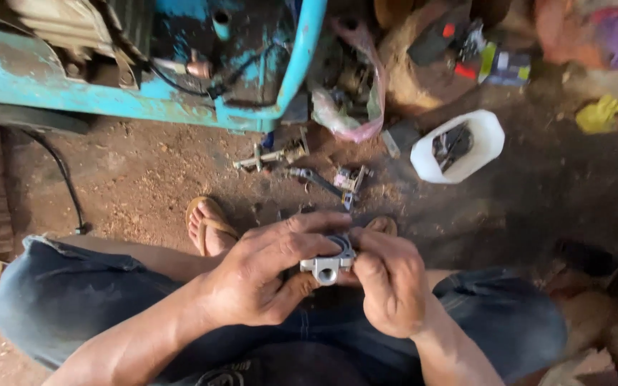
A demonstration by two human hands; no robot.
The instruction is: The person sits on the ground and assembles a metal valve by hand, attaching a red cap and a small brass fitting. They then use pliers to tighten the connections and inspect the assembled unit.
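Head view: metal part (328, 266) half-hidden between hands (252, 275)

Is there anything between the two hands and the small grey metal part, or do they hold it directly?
Nothing visible stands between them. The left hand and the right hand both grip the grey metal part directly, above the lap. The other tools lie apart on the dirt floor.

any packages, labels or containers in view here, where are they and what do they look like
White plastic tub: on the dirt floor, right of centre, rounded-square, dark metal parts inside.
Plastic bag: beside the blue machine, crumpled, clear with pink.
Small printed packs: top right, flat, green, blue and red.
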